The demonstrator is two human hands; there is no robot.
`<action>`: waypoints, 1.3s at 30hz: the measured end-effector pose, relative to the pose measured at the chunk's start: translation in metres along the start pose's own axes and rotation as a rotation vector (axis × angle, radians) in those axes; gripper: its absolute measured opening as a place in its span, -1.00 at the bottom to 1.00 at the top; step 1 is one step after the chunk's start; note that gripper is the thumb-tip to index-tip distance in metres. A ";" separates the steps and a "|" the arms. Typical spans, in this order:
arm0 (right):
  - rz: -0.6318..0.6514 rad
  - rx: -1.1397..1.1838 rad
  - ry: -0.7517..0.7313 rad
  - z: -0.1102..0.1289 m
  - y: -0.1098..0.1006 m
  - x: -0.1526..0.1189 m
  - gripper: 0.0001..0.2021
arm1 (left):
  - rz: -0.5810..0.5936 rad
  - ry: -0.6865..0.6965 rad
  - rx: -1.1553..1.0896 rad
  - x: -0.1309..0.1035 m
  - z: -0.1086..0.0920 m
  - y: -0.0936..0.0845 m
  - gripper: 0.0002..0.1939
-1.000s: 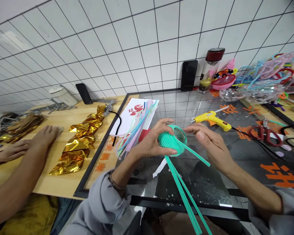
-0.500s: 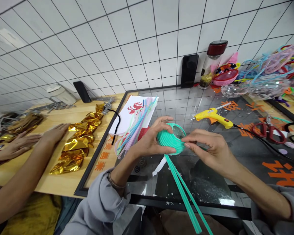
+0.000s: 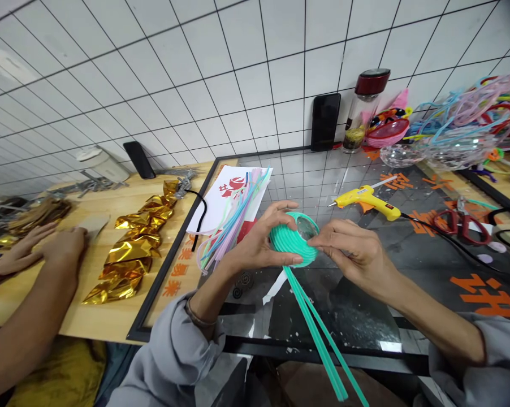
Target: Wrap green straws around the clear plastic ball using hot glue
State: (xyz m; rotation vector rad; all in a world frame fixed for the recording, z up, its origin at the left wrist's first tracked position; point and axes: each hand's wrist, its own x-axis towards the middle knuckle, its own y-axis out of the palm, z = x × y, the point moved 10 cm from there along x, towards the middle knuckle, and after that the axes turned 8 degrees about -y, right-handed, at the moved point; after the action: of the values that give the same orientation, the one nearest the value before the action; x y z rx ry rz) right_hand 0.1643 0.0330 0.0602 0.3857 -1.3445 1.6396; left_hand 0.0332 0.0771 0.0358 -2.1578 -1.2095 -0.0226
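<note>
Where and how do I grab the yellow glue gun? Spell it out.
Best grip the yellow glue gun by its handle, coming from the right: it lies on its side, handle reaching rightward, while the nozzle, possibly hot, points left.

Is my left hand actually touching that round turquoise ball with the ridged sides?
Touching. The head view shows the left hand wrapped around the round, ridged turquoise ball, fingers over its top and thumb along its lower side.
</note>
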 end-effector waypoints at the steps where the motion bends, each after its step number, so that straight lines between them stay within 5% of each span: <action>1: 0.003 0.003 0.001 0.000 0.000 0.000 -0.80 | 0.000 -0.002 0.000 0.000 0.000 0.000 -0.50; 16: -0.010 0.015 -0.033 0.007 0.003 0.002 -0.79 | -0.064 -0.084 -0.078 -0.002 0.003 -0.001 -0.76; 39: -0.026 0.030 0.048 0.006 0.003 0.002 -0.84 | -0.095 -0.179 -0.131 -0.001 0.006 -0.004 -0.79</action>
State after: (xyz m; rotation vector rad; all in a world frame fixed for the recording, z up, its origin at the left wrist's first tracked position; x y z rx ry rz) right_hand 0.1593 0.0282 0.0621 0.3776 -1.2759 1.6389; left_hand 0.0273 0.0808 0.0328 -2.2515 -1.4477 0.0529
